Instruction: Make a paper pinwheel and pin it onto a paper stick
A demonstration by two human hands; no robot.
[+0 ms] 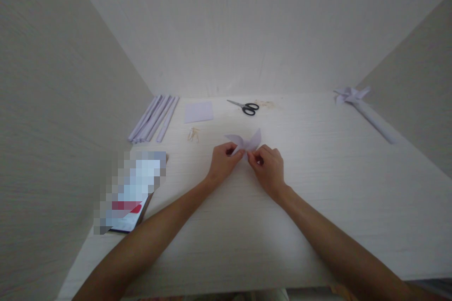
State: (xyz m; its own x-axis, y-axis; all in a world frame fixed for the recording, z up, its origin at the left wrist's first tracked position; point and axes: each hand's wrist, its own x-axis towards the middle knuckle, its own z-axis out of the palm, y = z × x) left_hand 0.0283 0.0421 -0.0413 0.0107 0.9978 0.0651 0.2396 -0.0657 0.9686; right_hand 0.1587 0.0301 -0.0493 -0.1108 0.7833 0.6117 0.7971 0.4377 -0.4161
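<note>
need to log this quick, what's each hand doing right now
Left hand: closed, pinching the left side of the folded paper.
Right hand: closed, pinching the paper's right side.

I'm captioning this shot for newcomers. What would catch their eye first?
First, at the middle of the table, the left hand and right hand pinch a pale lilac folded paper between them. Behind them lie black scissors, with a row of paper rolls at the far left. At the far right lies what looks like a paper pinwheel on a rolled stick.
</note>
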